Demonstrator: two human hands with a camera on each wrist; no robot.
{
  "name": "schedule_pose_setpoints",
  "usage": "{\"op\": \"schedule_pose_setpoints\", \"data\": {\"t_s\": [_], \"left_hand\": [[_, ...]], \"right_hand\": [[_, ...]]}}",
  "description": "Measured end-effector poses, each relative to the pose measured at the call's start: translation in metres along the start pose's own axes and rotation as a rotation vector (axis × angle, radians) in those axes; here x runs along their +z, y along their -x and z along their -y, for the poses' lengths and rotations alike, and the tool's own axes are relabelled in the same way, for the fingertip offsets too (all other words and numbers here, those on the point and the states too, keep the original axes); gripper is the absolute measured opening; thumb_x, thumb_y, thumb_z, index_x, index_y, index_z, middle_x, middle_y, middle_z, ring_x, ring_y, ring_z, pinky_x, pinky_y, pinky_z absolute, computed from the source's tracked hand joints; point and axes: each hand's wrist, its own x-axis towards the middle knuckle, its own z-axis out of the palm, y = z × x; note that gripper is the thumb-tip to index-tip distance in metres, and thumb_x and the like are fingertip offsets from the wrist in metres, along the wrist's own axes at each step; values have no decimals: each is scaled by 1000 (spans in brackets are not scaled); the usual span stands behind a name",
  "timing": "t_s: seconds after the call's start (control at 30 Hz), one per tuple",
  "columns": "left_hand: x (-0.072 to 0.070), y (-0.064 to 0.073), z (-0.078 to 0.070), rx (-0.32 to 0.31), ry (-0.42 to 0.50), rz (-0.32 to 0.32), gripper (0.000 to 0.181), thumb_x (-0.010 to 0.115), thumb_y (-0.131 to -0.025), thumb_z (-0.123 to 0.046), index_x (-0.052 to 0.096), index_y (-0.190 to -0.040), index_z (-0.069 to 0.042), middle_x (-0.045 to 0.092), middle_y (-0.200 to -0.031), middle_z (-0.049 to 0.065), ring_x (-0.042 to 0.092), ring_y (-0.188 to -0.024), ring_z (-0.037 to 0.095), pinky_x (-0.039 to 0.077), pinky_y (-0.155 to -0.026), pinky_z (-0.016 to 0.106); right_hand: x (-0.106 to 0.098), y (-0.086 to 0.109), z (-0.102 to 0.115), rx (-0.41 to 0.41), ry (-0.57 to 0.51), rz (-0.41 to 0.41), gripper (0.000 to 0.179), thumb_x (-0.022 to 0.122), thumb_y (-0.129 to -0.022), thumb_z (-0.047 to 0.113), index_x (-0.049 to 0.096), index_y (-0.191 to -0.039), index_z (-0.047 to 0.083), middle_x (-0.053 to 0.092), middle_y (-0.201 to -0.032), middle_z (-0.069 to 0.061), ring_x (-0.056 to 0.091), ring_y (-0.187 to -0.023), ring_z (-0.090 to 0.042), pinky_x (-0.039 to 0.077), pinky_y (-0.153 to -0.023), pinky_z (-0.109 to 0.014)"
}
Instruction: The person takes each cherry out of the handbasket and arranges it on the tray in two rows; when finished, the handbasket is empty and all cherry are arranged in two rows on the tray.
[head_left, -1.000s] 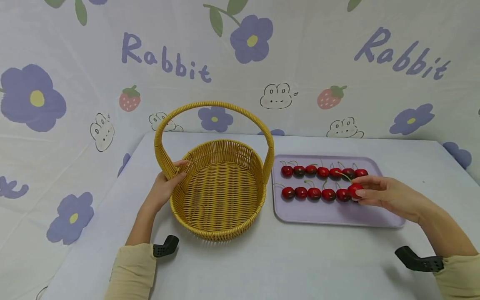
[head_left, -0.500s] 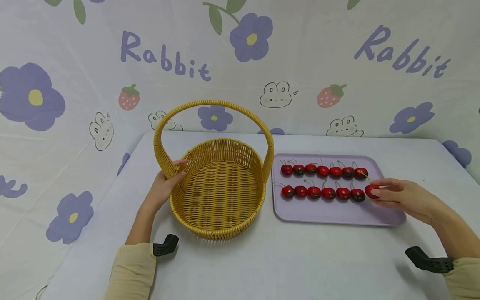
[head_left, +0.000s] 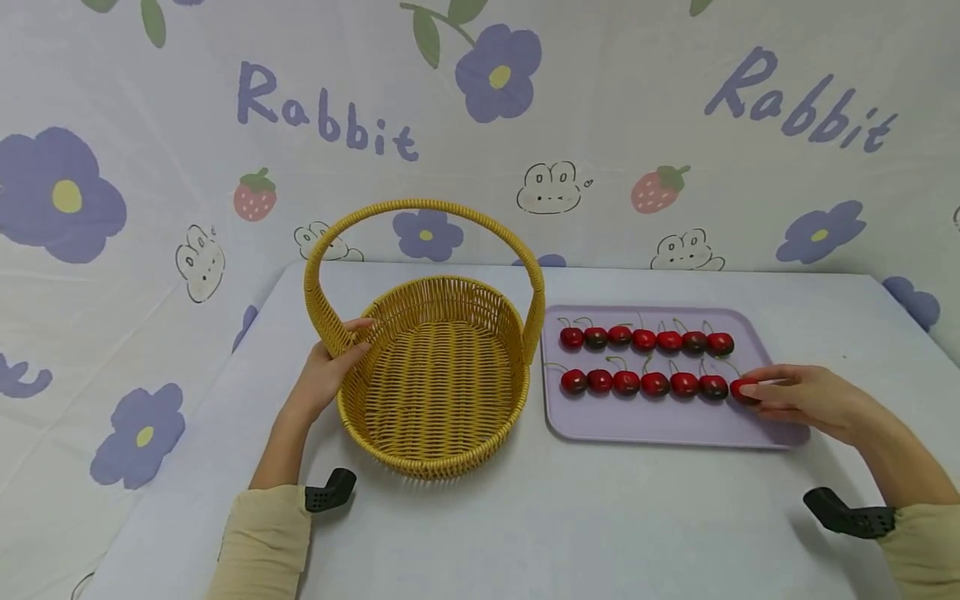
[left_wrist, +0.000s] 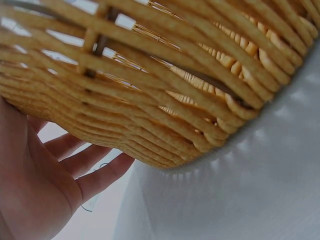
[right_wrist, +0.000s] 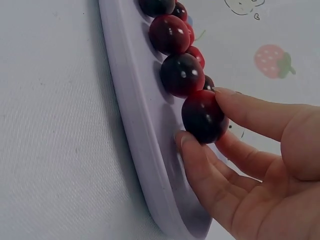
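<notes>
My right hand pinches a dark red cherry between thumb and fingers, low over the right part of the lilac tray. In the right wrist view this cherry sits at the end of a row, right by its neighbour. Two rows of stemmed cherries lie on the tray, the back row behind the front one. On the left, my left hand holds the yellow wicker basket at its rim by the handle's foot. Nothing lies inside the basket. The left wrist view shows fingers against the weave.
The basket's tall handle arches above it. Basket and tray stand side by side on a white table, with a narrow gap between them. Behind the table hangs a printed cloth with flowers, rabbits and strawberries.
My right hand has carried the cherry rightward from over the front row, then lowered it at that row's right end. The left hand and basket have stayed put.
</notes>
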Motion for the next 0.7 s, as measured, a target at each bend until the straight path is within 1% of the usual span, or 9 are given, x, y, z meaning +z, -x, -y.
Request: {"op": "schedule_pose_setpoints", "data": {"t_s": [0.17,0.37,0.57,0.7], "left_hand": [[0,0,1,0,-3,2,43,49,-100,-17,44,-141,-4,38,-146,16,30,-136,33,23,-108,53],[0,0,0,3,-6,2,43,49,-100,-16,44,-141,-3,38,-146,17,31,-135,34,24,-107,54],[0,0,-1,-2,-7,0,43,49,-100,-16,44,-141,-3,39,-145,18,32,-135,34,24,-108,53],[0,0,0,-4,-2,2,43,49,-100,-16,43,-141,-3,39,-145,18,32,-135,33,24,-108,53]], "right_hand": [[3,-3,2,21,42,-25,64,61,-94,29,37,-134,-15,61,-107,-2,59,-89,-11,52,-79,-24],[5,-4,4,35,100,-62,68,61,-93,36,38,-134,-13,60,-104,-2,56,-88,-15,52,-74,-26],[6,-8,2,45,104,-90,69,62,-92,39,40,-134,-12,61,-102,0,57,-87,-14,52,-73,-26],[6,-9,1,47,97,-91,68,62,-92,38,40,-134,-11,61,-103,0,57,-87,-13,52,-73,-25]]}}
